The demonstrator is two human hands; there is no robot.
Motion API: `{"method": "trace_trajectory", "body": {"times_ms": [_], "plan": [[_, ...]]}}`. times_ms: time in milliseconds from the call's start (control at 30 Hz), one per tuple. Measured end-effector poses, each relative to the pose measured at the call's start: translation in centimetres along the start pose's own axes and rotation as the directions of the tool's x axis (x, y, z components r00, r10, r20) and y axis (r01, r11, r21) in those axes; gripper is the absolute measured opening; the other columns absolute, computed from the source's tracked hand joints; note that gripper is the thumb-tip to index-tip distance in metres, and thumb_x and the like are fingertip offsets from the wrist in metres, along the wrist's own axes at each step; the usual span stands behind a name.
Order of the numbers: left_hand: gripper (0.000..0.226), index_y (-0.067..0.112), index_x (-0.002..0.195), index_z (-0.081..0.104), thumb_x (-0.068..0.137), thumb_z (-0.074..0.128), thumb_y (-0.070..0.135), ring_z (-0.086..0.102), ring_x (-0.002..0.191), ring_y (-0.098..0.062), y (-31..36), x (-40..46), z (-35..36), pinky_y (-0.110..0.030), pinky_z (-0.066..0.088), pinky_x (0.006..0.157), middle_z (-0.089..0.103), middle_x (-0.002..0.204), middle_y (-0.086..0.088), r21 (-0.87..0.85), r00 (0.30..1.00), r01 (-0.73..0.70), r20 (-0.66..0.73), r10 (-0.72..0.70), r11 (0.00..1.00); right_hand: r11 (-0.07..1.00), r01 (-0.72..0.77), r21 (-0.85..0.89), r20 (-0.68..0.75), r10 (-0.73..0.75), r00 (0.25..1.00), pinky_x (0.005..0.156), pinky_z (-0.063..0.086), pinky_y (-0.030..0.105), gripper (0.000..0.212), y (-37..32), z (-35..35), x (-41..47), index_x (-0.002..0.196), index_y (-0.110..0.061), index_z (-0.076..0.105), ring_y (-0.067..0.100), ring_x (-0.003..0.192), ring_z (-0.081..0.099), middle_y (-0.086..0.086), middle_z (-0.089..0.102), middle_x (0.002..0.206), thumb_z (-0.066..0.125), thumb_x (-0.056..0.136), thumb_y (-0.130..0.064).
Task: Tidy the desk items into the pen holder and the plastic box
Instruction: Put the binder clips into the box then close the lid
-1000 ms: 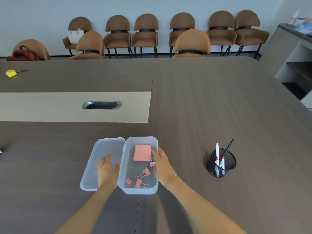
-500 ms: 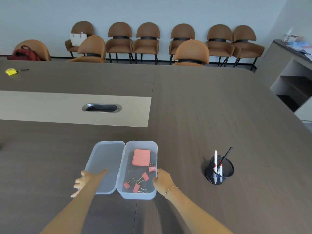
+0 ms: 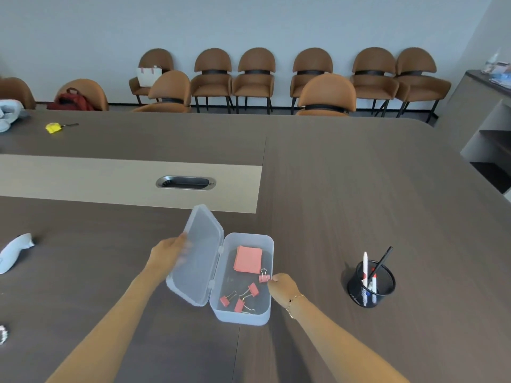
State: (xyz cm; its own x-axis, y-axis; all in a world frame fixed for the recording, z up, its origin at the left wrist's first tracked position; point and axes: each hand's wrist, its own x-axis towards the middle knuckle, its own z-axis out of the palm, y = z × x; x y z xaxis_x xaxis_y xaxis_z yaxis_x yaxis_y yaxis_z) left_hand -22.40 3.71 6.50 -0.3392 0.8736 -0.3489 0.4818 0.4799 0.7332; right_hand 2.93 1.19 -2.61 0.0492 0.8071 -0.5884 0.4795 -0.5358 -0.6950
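A clear plastic box [image 3: 267, 313] sits on the dark table in front of me. Inside lie a pink pad of notes [image 3: 248, 259] and several pink binder clips [image 3: 253, 289]. Its hinged lid [image 3: 201, 255] is lifted off the table and tilted up on the left side. My left hand [image 3: 168, 254] holds the lid's outer edge. My right hand [image 3: 283, 287] grips the box's right wall. To the right stands a black mesh pen holder [image 3: 370, 284] with several pens in it.
A cable grommet [image 3: 185, 183] sits in the beige strip beyond the box. A white object [image 3: 15, 251] lies at the left edge, a yellow item [image 3: 54, 127] far left. Brown chairs [image 3: 326, 95] line the far side; a shelf unit [image 3: 486, 128] stands at right.
The lid lay flat on the table before; my left hand moved to its outer edge and has raised it. My right hand slid back along the box's right wall.
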Motion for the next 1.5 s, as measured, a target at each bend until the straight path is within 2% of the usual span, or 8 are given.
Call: {"method": "trace_trajectory", "body": {"times_ms": [133, 267, 433, 567, 667, 900, 1233, 1500], "plan": [[0.025, 0.035, 0.074, 0.068, 0.089, 0.053, 0.048, 0.068, 0.091, -0.023, 1.4, -0.7, 2.2, -0.04, 0.054, 0.083, 0.071, 0.104, -0.004, -0.147, 0.973, 0.045, 0.229, -0.01, 0.988, 0.993, -0.027, 0.118, 0.008, 0.027, 1.0, 0.049, 0.032, 0.025, 0.032, -0.1, -0.2, 1.0, 0.053, -0.019, 0.035, 0.016, 0.052, 0.037, 0.003, 0.041, 0.059, 0.044, 0.084, -0.016], [0.032, 0.039, 0.09, 0.065, 0.094, 0.037, 0.054, 0.06, 0.1, -0.014, 2.2, -2.2, 5.2, -0.036, 0.04, 0.098, 0.065, 0.103, 0.012, -0.212, 0.924, 0.024, 0.379, 0.06, 0.977, 0.952, -0.092, 0.291, 0.069, 0.075, 0.995, 0.1, 0.047, 0.051, 0.043, 1.7, -0.1, 3.5, 0.079, 0.0, 0.062, 0.039, 0.089, 0.062, 0.033, 0.064, 0.106, 0.044, 0.084, -0.039], [0.077, 0.034, 0.134, 0.047, 0.071, 0.044, 0.078, 0.04, 0.134, -0.024, 1.5, -1.1, 8.4, -0.045, 0.031, 0.114, 0.039, 0.148, -0.002, -0.176, 0.942, 0.07, 0.336, -0.007, 0.982, 0.849, -0.148, 0.506, 0.093, 0.118, 0.989, 0.114, 0.026, 0.05, 0.066, -0.2, -2.4, 0.9, 0.134, 0.017, 0.029, 0.048, 0.134, 0.026, 0.037, 0.026, 0.142, 0.043, 0.097, -0.035], [0.092, 0.043, 0.142, 0.032, 0.062, 0.054, 0.082, 0.028, 0.143, -0.028, 0.3, -0.3, 9.5, -0.049, 0.032, 0.114, 0.026, 0.155, -0.004, -0.019, 0.963, 0.025, 0.269, -0.019, 0.999, 0.871, -0.123, 0.476, 0.085, 0.093, 0.992, 0.089, 0.054, 0.039, 0.051, 0.2, -2.5, 1.1, 0.105, 0.013, 0.064, 0.049, 0.101, 0.06, 0.042, 0.058, 0.111, 0.055, 0.09, -0.035], [0.108, 0.045, 0.147, 0.014, 0.057, 0.066, 0.074, 0.011, 0.147, -0.032, -0.7, 0.1, 10.4, -0.053, 0.026, 0.116, 0.005, 0.16, -0.008, 0.155, 0.957, 0.03, 0.279, -0.073, 0.987, 0.936, -0.078, 0.344, 0.064, 0.059, 0.996, 0.055, 0.03, 0.027, 0.04, 1.0, -1.6, 2.2, 0.05, -0.017, 0.037, 0.022, 0.055, 0.03, 0.008, 0.032, 0.058, 0.064, 0.076, -0.03], [0.132, 0.03, 0.149, -0.016, 0.058, 0.075, 0.061, 0.021, 0.143, -0.037, -1.9, -0.6, 12.3, -0.049, 0.032, 0.113, 0.001, 0.157, -0.008, 0.379, 0.941, -0.005, 0.314, -0.123, 0.926, 0.957, -0.111, 0.267, 0.044, 0.103, 0.994, 0.068, 0.047, 0.025, 0.027, 1.7, -0.3, 3.2, 0.08, 0.01, 0.07, 0.021, 0.065, 0.052, 0.011, 0.056, 0.068, 0.064, 0.073, -0.016], [0.132, 0.029, 0.148, -0.019, 0.061, 0.076, 0.059, 0.019, 0.142, -0.04, -1.9, -0.3, 12.7, -0.052, 0.03, 0.112, 0.006, 0.155, -0.012, 0.41, 0.949, -0.028, 0.298, -0.105, 0.912, 0.962, -0.199, 0.185, 0.03, 0.197, 0.98, 0.068, 0.055, 0.023, 0.031, 0.7, -0.8, 4.1, 0.053, -0.009, 0.046, 0.019, 0.06, 0.058, 0.006, 0.053, 0.061, 0.065, 0.078, -0.01], [0.131, 0.029, 0.148, -0.018, 0.062, 0.076, 0.058, 0.02, 0.142, -0.039, -1.9, -0.4, 13.0, -0.052, 0.031, 0.11, 0.008, 0.155, -0.012, 0.414, 0.957, -0.025, 0.272, -0.097, 0.91, 0.959, -0.197, 0.202, 0.03, 0.195, 0.98, 0.084, 0.059, 0.033, 0.012, 1.1, -0.6, 4.7, 0.073, -0.004, 0.059, 0.025, 0.067, 0.062, 0.01, 0.061, 0.072, 0.07, 0.076, -0.008]]}}
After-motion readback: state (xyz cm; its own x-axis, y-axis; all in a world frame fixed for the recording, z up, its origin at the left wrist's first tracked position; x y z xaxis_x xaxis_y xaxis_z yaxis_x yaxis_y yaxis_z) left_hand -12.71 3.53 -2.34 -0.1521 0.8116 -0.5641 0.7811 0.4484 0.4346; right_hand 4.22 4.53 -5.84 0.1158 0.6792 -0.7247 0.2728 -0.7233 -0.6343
